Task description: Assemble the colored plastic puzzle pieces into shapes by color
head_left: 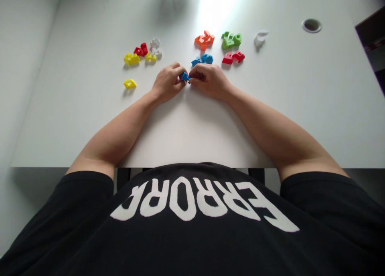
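Observation:
Between my hands is a small blue plastic piece [185,76], just above the white table. My left hand [169,81] pinches it from the left with thumb and fingers. From the right, my right hand [209,80] is closed with its fingertips on the piece's right end. Whether this is one piece or two joined ones, I cannot tell. Right behind my right hand lie more blue pieces [207,59], partly hidden by the knuckles.
On the white table [192,135] lie piles of orange pieces [204,39], green pieces [231,39], red pieces [233,57] and yellow pieces [131,59]. A lone yellow piece [130,84] sits left; a white piece [260,38] lies right. A round cable hole [312,25] is far right.

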The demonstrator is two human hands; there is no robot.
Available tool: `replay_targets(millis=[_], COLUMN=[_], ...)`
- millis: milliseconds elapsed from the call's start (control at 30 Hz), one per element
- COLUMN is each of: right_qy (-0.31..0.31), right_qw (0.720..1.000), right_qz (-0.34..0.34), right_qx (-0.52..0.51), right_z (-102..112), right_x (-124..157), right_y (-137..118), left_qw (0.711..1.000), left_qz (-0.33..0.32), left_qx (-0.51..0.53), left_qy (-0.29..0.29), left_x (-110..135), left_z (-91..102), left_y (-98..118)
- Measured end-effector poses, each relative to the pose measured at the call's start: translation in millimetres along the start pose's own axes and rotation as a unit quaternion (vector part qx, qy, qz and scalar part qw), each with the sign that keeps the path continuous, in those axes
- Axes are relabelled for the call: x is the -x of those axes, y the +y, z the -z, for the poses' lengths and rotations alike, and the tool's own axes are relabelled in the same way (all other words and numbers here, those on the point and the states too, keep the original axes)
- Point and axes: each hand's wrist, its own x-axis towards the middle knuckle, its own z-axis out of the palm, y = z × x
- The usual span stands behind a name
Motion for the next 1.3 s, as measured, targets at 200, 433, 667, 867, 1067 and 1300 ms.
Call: replay_targets(millis=[200,433,667,867,1067,1300], right_qy=[0.002,-0.001,0.008,0.002,0.001,-0.001], right_qw=[1.000,1.000,0.999,1.000,1.000,1.000], right_qz=[0.005,0.005,0.029,0.017,0.011,0.008], right_qx=[0.001,0.000,0.012,0.008,0.003,-0.003], right_z=[0.0,0.7,-1.8,-0.5,-0.3,0.3], right_x=[-0.2,0.0,-1.3,-1.1,-0.9,-0.6], right_y=[0.3,0.5,6.5,3.3,1.8,0.7], left_qw=[1.000,1.000,1.000,1.000,1.000,1.000], left_qz=[0.008,0.000,0.000,0.000,-0.008,-0.019], left_qx=[0.005,-0.001,0.004,0.006,0.006,0.007], left_qy=[-0.009,-0.001,-0.004,-0.002,0.005,0.005], left_x=[0.2,0.3,-0.1,-0.1,-0.6,-0.5], left_z=[1.0,0.4,-0.4,-0.6,-2.0,-3.2], left_y=[1.2,0.1,-0.8,-0.6,-2.6,-5.5])
